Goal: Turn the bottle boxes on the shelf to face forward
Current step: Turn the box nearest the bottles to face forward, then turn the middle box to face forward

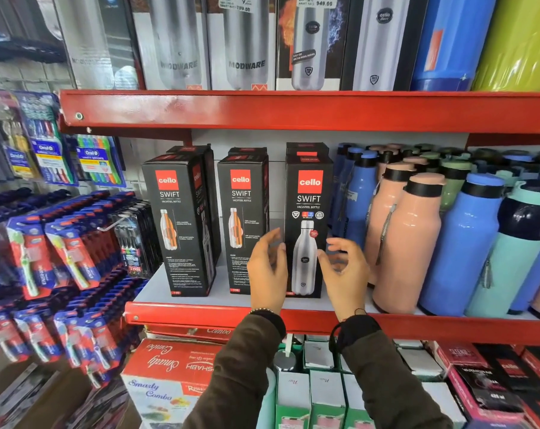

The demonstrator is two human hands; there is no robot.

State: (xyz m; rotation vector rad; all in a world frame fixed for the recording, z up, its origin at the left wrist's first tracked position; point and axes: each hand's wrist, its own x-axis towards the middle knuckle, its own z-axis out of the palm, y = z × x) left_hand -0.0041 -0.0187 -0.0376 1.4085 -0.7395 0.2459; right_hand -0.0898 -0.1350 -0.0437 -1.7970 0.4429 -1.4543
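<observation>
Shop aisle, red-edged shelf. Three black bottle boxes upright. Left hand and right hand open, flanking the rightmost box; contact unclear.

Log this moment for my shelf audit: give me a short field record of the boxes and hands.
right box: steel bottle face forward
middle box: text side forward
left box: text side forward, angled
left hand: open, at right box's left edge
right hand: open, at its right edge
grip: contact unclear
shelf: red
</observation>
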